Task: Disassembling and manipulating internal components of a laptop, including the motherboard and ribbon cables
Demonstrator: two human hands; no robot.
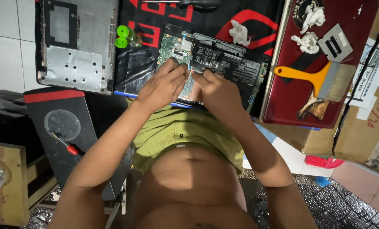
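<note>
hands meet on the opened laptop [240, 68]: left hand [163, 86] and right hand [217, 91], fingers curled, pressing its green board [172, 48].

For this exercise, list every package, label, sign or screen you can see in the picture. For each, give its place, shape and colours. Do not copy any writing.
Cardboard box: far right, brown, crossed by a black strap.
Paper label: on that box, white rectangle with dark print.
Battery label: on the open laptop beyond both hands, black with pale print.
Printed mat: under the laptop, black with large red shapes.
No screen is in view.
</note>
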